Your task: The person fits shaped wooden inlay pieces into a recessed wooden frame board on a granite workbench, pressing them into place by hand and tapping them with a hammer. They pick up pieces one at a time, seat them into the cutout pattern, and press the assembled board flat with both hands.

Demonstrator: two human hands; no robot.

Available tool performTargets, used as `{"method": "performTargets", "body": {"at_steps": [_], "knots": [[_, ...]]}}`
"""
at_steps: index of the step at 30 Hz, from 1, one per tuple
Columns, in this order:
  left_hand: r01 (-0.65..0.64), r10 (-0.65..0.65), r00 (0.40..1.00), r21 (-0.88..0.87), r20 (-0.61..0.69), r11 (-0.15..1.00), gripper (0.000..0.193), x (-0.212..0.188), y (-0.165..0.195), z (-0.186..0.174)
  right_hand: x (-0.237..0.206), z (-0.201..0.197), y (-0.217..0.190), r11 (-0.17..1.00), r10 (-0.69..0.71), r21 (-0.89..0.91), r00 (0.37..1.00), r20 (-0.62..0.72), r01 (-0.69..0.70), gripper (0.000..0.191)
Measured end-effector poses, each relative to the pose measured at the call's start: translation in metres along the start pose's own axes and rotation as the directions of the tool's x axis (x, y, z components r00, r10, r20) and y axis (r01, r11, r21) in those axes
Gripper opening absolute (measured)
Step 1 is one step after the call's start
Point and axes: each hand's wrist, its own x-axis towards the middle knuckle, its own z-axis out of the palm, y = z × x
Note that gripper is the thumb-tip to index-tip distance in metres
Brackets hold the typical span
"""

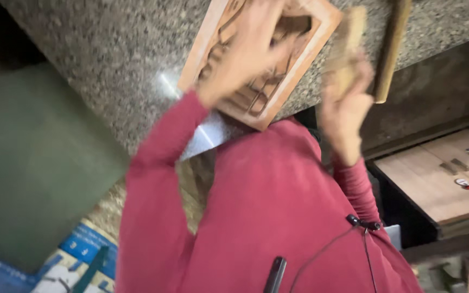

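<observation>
A carved wooden panel [294, 59], light orange-brown with a raised frame, lies on a speckled granite counter [115, 70]. My left hand [245, 54], in a red sleeve, rests flat on the panel and covers much of the carving. To the right of the panel, my right hand [346, 111] is closed around a tan block-like tool [348, 40], perhaps a brush; it is blurred by motion. A long wooden stick [389, 51] lies on the counter just right of that tool.
My red shirt fills the lower middle, with a clip and thin cable [362, 222] and a dark pen-like object [275, 274]. A green surface [33, 163] is at left, a blue printed carton [77, 260] below it. A wooden board [441, 173] with small items lies at right.
</observation>
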Motion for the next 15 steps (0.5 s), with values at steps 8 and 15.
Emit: {"method": "performTargets", "body": {"at_steps": [8, 15], "knots": [[0.533, -0.547, 0.815, -0.122, -0.192, 0.837, 0.069, -0.088, 0.079, 0.021, 0.011, -0.022, 0.049, 0.979, 0.126, -0.174, 0.986, 0.11, -0.106, 0.056], [0.544, -0.501, 0.839, 0.354, -0.213, 0.76, 0.067, -0.107, 0.061, 0.01, 0.043, -0.05, 0.186, 0.978, -0.021, -0.203, 0.986, 0.168, 0.055, 0.054]]}}
